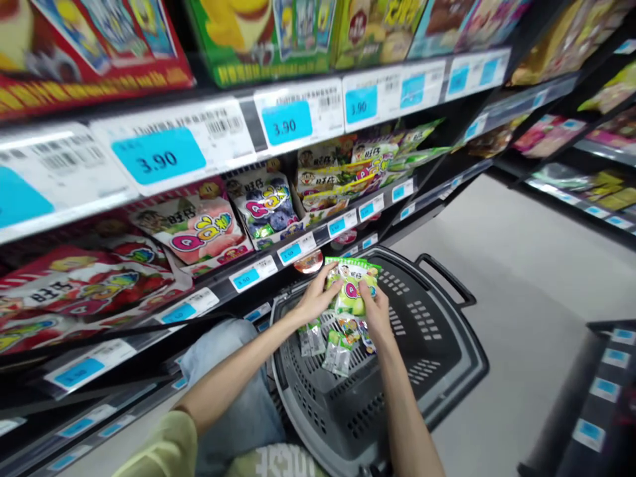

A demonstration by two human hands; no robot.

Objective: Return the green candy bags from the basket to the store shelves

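Observation:
Between my two hands is a green and white bag of gummy candy (352, 291), held over a dark grey shopping basket (342, 404). My left hand (318, 291) grips its left edge, thumb across the front. On the other edge, my right hand (376, 308) pinches the bag with its thumb on the front. Below the bag, small green and silver packets (338, 354) lie on the basket's slotted bottom. A few colourful packets (354, 329) beside them are partly hidden by the bag and my right hand.
A shelf to my left holds pink gummy bags (203, 228), blueberry gummy bags (265, 202) and yellow bags (328, 179). Above them runs a price rail (293, 122) under large boxes (268, 40). The basket's handle (450, 281) sticks out over the pale floor (521, 285). More shelving (591, 397) stands at right.

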